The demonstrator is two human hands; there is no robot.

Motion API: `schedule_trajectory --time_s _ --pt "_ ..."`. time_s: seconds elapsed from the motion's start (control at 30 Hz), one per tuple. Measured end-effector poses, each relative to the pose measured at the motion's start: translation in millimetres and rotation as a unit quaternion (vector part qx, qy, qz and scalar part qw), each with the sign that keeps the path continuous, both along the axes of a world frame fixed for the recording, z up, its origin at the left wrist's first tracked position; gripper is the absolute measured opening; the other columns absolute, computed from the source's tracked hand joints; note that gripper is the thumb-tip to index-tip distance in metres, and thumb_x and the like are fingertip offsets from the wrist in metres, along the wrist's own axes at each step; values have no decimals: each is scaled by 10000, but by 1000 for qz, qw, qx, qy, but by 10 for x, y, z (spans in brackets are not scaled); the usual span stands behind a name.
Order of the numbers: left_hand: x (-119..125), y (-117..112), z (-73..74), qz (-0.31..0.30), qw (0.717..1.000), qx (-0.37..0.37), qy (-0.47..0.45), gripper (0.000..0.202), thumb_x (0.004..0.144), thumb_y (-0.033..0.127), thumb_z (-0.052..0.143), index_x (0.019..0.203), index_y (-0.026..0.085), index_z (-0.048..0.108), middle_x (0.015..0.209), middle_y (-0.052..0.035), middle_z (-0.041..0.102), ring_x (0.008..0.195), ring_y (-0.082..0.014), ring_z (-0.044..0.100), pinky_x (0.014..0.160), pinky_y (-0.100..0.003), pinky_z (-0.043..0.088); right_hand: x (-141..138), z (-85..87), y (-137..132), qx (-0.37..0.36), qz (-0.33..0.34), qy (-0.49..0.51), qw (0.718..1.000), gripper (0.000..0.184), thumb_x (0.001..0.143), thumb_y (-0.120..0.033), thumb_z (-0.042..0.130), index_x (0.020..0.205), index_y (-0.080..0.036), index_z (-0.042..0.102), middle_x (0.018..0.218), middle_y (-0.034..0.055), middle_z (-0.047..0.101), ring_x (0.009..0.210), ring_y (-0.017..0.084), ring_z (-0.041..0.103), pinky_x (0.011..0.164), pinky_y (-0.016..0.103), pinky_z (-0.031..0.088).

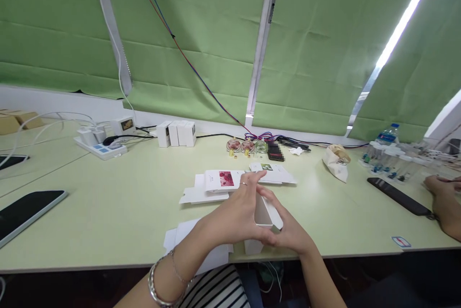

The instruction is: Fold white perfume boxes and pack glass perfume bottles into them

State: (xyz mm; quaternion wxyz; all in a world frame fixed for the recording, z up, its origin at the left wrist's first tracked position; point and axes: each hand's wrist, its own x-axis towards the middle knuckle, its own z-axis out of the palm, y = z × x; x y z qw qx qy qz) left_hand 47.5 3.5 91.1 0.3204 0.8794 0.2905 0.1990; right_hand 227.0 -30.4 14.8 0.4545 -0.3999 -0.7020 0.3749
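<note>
Between my two hands is a small white cardboard box (265, 214), its near end standing open so the inside shows. My left hand (242, 212) curves round the box's left side, fingers bent over the top. From the right, my right hand (293, 233) grips the other side, its fingers partly hidden. Just beyond lie flattened white cartons, one with a red picture (212, 184) and one with a green picture (283, 176). More flat white card (182, 232) lies under my left forearm at the table's front edge.
Small glass bottles (233, 145) stand at the back, left of a dark pixelated item (275, 151). Several white boxes (180, 134) stand back left, near a power strip (101, 148). Phones (25, 212) lie left. At right are a paper bag (334, 164), clear jars (391, 161) and another person's hand (444, 197).
</note>
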Motion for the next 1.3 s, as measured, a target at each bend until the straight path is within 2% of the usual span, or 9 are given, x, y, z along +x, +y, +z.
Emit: schedule_trajectory --time_s 0.13,0.23,0.37,0.43,0.6,0.9,1.07,1.17,1.3 --pt "-259 -106 -27 36 998 42 18 1160 616 590 736 1470 281 15 1556 -156 34 1419 -389 32 1082 -591 252 -44 44 -11 29 -3 -6 1000 851 612 -327 769 1354 -291 354 1477 67 300 1383 297 269 1130 443 224" --pt "-703 -196 -228 103 988 99 55 1067 671 575 707 1467 326 40 1572 -116 49 1419 -375 93 1091 -579 260 -32 50 -15 43 -30 -22 998 796 618 -257 718 1330 -283 363 1429 73 341 1348 298 324 1112 440 263" --pt "-1315 -205 -684 135 974 127 132 1030 587 462 794 1443 335 236 1524 -92 282 1364 -393 282 1069 -536 333 -39 24 3 67 -95 -29 993 727 641 -264 677 1296 -262 363 1396 102 330 1361 301 288 1116 445 249" --pt "-1484 -186 -858 190 964 134 128 927 600 352 766 1412 302 321 1430 -97 442 1293 -378 406 1037 -505 381 -68 -4 21 60 -99 -20 993 724 646 -295 679 1287 -261 344 1427 112 281 1393 303 224 1123 455 226" --pt "-1565 -153 -976 270 955 95 76 797 615 300 646 1364 265 376 1338 -93 531 1208 -358 486 993 -493 411 -146 -73 43 14 -70 -2 997 820 631 -336 720 1306 -279 258 1532 115 93 1433 302 117 1124 468 217" --pt "-1611 -140 -857 258 964 -5 -61 724 704 608 575 1330 312 364 1339 -33 518 1167 -287 538 938 -320 474 -260 -75 21 74 -126 -48 988 770 634 -325 719 1284 -273 309 1552 91 -89 1438 343 33 1090 502 276" --pt "-1637 -127 -764 250 967 -1 -43 698 721 608 576 1315 304 370 1323 -58 510 1162 -308 526 952 -357 460 -261 -50 16 86 -90 -70 990 778 664 -320 719 1314 -288 295 1549 92 90 1436 308 102 1112 487 252" --pt "-1632 -61 -460 235 971 25 -27 692 742 594 564 1334 327 326 1333 -52 490 1167 -313 515 933 -365 470 -263 -36 15 67 -89 -65 992 795 641 -326 721 1310 -266 294 1487 114 223 1410 311 193 1120 475 243" --pt "-1458 113 278 164 980 108 30 755 719 565 618 1364 337 302 1388 -25 427 1192 -305 482 941 -336 454 -295 -28 21 51 -86 -59 993 806 608 -274 692 1305 -250 289 1408 114 281 1370 309 260 1120 448 254"
